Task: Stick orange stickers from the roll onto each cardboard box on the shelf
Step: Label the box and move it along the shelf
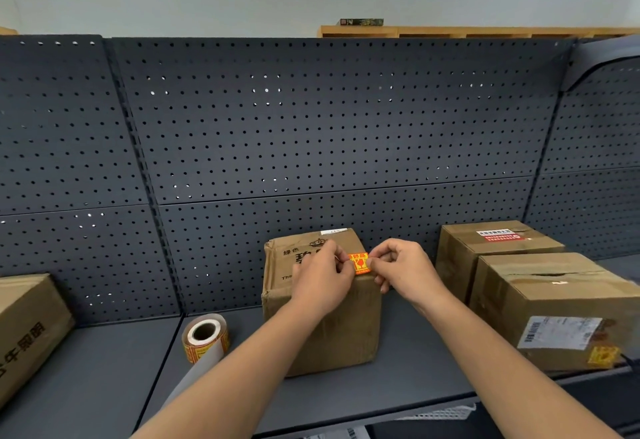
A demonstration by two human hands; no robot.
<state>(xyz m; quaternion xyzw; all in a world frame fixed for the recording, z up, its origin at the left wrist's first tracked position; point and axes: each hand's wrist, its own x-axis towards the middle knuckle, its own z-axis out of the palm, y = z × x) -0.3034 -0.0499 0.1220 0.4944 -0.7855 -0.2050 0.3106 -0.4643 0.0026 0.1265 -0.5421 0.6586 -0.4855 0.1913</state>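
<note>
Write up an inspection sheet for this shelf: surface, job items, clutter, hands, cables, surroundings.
Surface: dark grey metal shelf.
Job's things: orange sticker held at the top front edge of the middle box; sticker roll lies left of that box, liner trailing forward; right front box already bears an applied sticker; rear right box and left box show no orange sticker.
Clutter: nothing seen.
Hands: left hand and right hand each pinch an end of the orange sticker.
Cables: nothing seen.
Surroundings: perforated back panel; pale wall above; wooden rack behind the top.
</note>
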